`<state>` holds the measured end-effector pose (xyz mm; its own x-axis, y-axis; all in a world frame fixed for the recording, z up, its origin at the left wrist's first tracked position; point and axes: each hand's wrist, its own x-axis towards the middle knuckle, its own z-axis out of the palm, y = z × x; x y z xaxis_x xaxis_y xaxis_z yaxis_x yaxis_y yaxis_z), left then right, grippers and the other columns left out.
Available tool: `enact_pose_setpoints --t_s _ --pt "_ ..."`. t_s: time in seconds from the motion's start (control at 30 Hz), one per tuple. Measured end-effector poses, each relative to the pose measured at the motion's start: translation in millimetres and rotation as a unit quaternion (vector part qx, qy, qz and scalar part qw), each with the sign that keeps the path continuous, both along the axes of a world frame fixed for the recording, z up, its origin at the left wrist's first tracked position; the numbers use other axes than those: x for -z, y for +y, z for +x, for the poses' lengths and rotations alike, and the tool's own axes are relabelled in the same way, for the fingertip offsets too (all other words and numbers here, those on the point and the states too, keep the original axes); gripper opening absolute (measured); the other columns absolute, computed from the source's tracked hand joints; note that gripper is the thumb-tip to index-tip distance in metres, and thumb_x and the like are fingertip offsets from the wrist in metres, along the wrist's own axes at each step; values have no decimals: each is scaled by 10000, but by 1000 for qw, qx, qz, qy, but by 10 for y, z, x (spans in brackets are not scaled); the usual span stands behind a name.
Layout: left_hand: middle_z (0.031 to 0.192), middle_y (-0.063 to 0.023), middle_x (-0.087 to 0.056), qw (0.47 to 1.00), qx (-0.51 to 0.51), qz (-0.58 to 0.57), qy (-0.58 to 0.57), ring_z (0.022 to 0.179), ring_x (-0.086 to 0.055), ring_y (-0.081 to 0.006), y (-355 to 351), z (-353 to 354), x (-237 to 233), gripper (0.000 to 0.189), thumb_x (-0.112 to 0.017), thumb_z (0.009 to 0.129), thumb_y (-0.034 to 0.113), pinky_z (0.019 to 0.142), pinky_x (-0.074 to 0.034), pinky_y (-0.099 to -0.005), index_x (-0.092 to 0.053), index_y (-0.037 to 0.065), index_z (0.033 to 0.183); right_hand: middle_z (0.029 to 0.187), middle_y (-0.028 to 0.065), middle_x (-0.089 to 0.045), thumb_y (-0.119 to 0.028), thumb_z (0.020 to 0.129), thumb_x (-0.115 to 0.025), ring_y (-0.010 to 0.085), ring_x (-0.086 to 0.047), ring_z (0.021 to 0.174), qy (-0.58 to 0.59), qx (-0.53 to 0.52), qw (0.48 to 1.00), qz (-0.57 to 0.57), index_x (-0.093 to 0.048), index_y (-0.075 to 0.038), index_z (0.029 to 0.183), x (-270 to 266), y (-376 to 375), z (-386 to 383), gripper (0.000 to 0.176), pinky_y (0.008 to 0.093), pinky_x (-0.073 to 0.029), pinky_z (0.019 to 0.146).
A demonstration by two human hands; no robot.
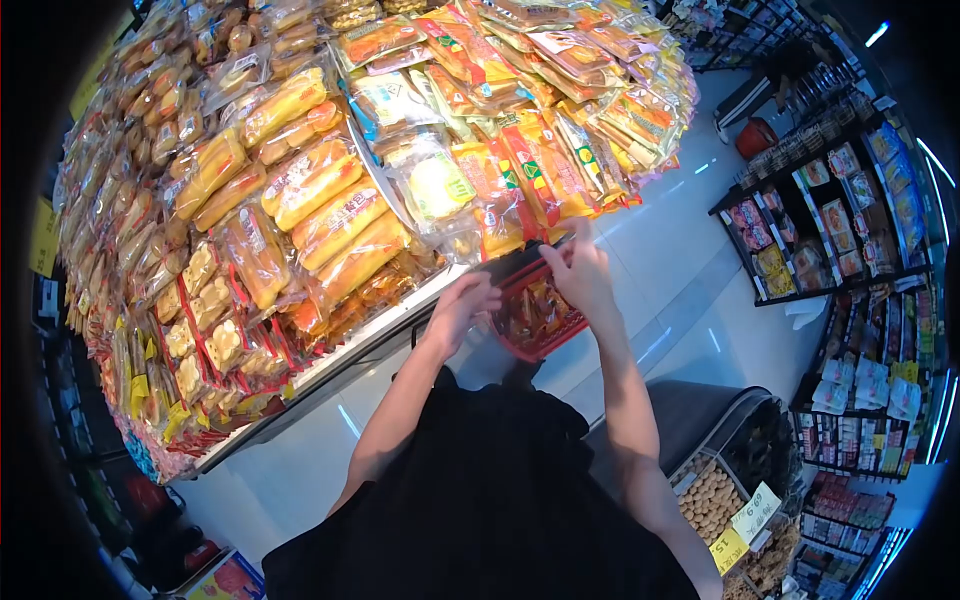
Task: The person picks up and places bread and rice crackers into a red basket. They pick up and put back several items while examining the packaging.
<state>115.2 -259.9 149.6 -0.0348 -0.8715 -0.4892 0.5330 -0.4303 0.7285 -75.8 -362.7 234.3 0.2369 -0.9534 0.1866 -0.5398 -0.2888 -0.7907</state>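
My left hand [463, 312] is raised beside the front edge of the display, its fingers loosely bent and apart with nothing in them. To its right, my right hand [582, 272] hovers over the side of a red shopping basket [543, 348], thumb and index finger spread, with nothing visible between them. Inside the basket lie several wrapped packets [535, 310]. Just beyond my right fingertips, orange-and-yellow snack packets [545, 170] rest at the display's edge. Nearer my left hand are clear bags of long bread rolls [345, 228].
The display's pale front ledge [330, 360] runs diagonally before me. A bin of walnut-like nuts [710, 497] with price cards [757, 512] stands at lower right. Black shelves of packaged goods [835, 220] line the right side, across a shiny tiled floor [665, 300].
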Motion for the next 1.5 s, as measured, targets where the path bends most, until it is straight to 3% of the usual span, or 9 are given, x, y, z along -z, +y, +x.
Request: enact_pose_setpoints --t_s 0.1,0.33,0.43,0.5,0.6,0.9,1.03,1.23,1.5 --pt "1158 -69 -632 996 -61 -10 63 1066 -609 -174 -270 -162 -81 341 -597 985 278 904 -467 -307 -528 109 1273 675 146 -628 -51 847 -687 319 -655 628 10 -124 992 -11 -453 -102 1367 -17 -28 81 572 422 -501 585" --pt "1377 -149 -488 980 -114 -11 161 1345 -419 -241 -541 -279 -336 553 -627 951 419 1131 -298 -397 -447 51 1323 753 179 -674 -29 865 -642 307 -696 699 -6 -112 991 -68 -555 -66 1304 260 -269 130 449 389 -533 643" --pt "1317 -138 -534 971 -130 2 198 1267 -498 -226 -716 -234 -286 534 -643 953 354 1054 -398 -368 -435 43 1334 786 152 -710 -40 898 -631 218 -714 721 -27 -94 994 -41 -564 -74 1320 359 -327 138 429 330 -558 677" --pt "1199 -125 -615 956 -166 11 242 997 -633 -185 -809 -191 -244 385 -643 955 290 834 -516 -322 -520 51 1230 802 143 -718 -48 916 -622 181 -713 723 -37 -84 996 -23 -555 -55 1328 379 -346 146 418 302 -561 693" --pt "1164 -149 -625 931 -171 31 322 822 -638 -164 -853 -127 -219 278 -616 960 143 708 -527 -290 -515 39 1197 811 140 -720 -87 929 -623 166 -713 730 -30 -79 996 -1 -548 -36 1333 367 -351 141 414 299 -554 691" --pt "1146 -145 -627 884 -160 -2 440 718 -585 -142 -846 -44 -133 357 -471 856 -95 683 -499 -299 -468 24 1193 815 195 -700 -308 883 -686 318 -707 782 22 -68 997 20 -587 7 1239 117 -309 191 486 406 -546 714" --pt "1130 -130 -635 865 -114 -30 488 714 -577 -141 -860 -45 -55 337 -471 840 -94 673 -486 -298 -456 20 1157 785 186 -695 -295 890 -686 287 -708 726 31 -65 997 15 -583 14 1223 121 -305 197 465 386 -545 676" --pt "1029 -92 -647 884 -142 5 446 709 -568 -144 -797 -95 -164 385 -463 833 -97 675 -475 -303 -475 52 1189 786 192 -686 -267 904 -685 186 -686 607 -140 -84 976 143 -586 36 1171 62 -237 279 416 331 -540 611" --pt "925 -44 -625 922 38 -96 372 754 -578 -148 -710 -2 -8 182 -617 936 119 737 -480 -298 -566 76 1106 916 274 -679 -228 873 -711 403 -687 878 -26 -10 997 -76 -594 50 1166 -24 -53 396 420 419 -544 745"
